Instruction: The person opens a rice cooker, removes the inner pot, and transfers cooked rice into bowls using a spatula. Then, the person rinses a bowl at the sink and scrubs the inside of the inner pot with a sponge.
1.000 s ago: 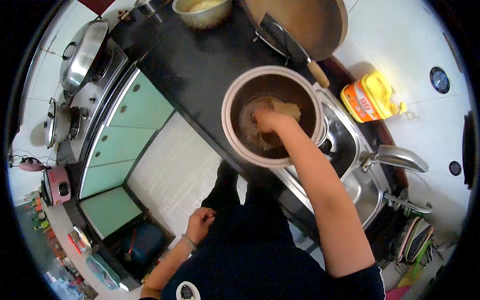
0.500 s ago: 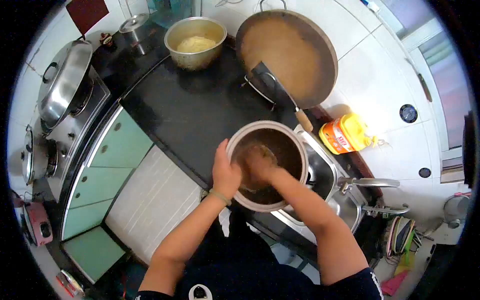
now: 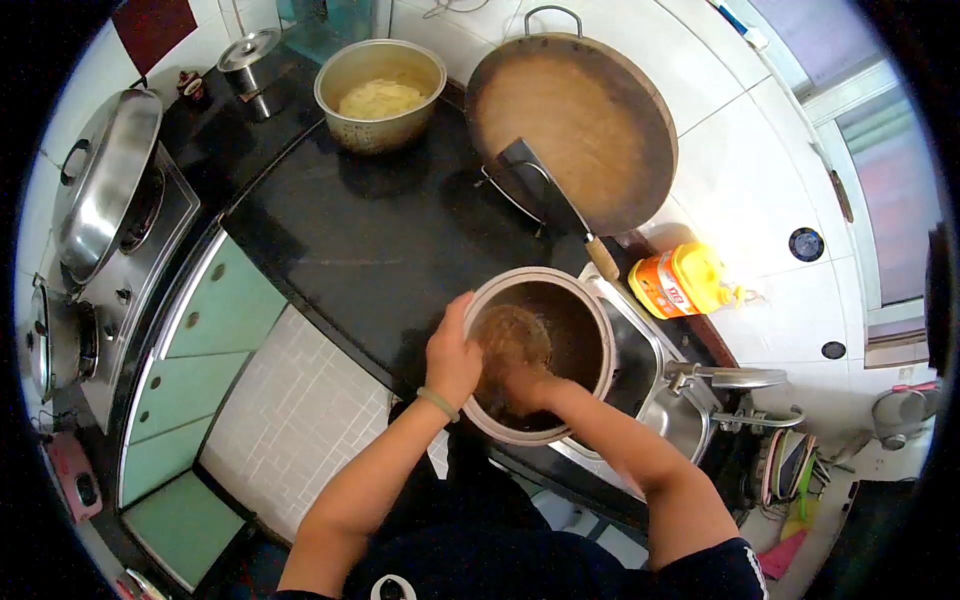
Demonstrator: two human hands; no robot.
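Note:
A deep round pot [image 3: 608, 345] with a pale rim and dark inside is on the black counter's front edge, beside the sink. My left hand [image 3: 455, 355], with a band at the wrist, grips the pot's left rim. Down inside the pot is my right hand [image 3: 525, 385], blurred, its fingers hidden in brownish contents. Whether it holds anything cannot be made out.
On the counter [image 3: 350, 240] stand a metal pot [image 3: 380, 135] with pale yellow food and a large wok [image 3: 570, 130]. A wooden-handled cleaver [image 3: 560, 200] leans near the wok. A yellow bottle [image 3: 685, 280] is behind the sink [image 3: 640, 365]. Left is a stove [image 3: 125, 290].
My left hand has risen from beside my body to the pot's rim. My right hand stays inside the pot, shifted within it. The view has tilted, showing more of the wok.

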